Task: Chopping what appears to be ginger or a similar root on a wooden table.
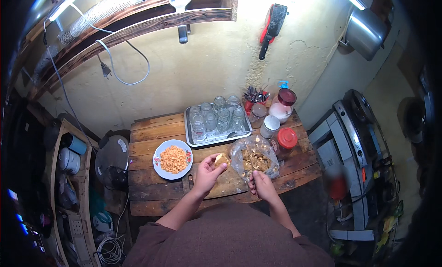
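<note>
Left hand [206, 174] closed around a pale, peeled piece of fruit [221, 159], held just above the wooden cutting board [225, 186]. Right hand [262, 184] pinched on the near rim of a clear plastic bag [255, 155] of peels and scraps — fingers curled, nothing else in the grip. Hands apart, board between them. Left of the fruit, a flower-rimmed plate [159, 156] heaped with orange-yellow cubes [173, 159]. Behind, on the plank table [147, 193] — a metal tray [189, 137] of upturned glass jars, then red-lidded jars [286, 140] at the right.
</note>
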Demonstrator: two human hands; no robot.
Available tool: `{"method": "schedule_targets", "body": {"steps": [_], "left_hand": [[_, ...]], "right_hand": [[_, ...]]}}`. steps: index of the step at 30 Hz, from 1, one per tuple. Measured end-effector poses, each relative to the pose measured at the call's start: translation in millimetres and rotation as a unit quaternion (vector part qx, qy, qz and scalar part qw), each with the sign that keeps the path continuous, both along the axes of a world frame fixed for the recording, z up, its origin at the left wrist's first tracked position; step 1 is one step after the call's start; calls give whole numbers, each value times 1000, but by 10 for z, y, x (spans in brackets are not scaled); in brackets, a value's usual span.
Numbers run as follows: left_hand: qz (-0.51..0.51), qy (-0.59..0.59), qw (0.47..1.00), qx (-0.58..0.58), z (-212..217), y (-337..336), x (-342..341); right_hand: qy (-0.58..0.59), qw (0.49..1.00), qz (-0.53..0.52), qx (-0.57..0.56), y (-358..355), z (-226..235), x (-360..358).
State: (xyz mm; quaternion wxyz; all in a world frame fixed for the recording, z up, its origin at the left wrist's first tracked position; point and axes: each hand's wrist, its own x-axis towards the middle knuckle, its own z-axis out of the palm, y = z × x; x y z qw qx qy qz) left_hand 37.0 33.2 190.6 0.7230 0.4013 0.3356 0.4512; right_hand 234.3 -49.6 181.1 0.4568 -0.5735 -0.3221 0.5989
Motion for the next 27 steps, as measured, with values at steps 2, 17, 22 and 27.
{"method": "schedule_targets", "body": {"steps": [2,17,22,27], "left_hand": [[8,51,995,87,-31,-13,102],[63,209,919,328,144,-49,577],[60,217,913,341,112,-30,598],[49,242,904,349,134,-28,606]], "right_hand": [[45,999,12,18,-38,112,-35],[-176,967,-79,168,-308,236,-194],[-225,960,-76,148,-335,305,-174],[-243,957,-81,139,-320,282,-177]]}}
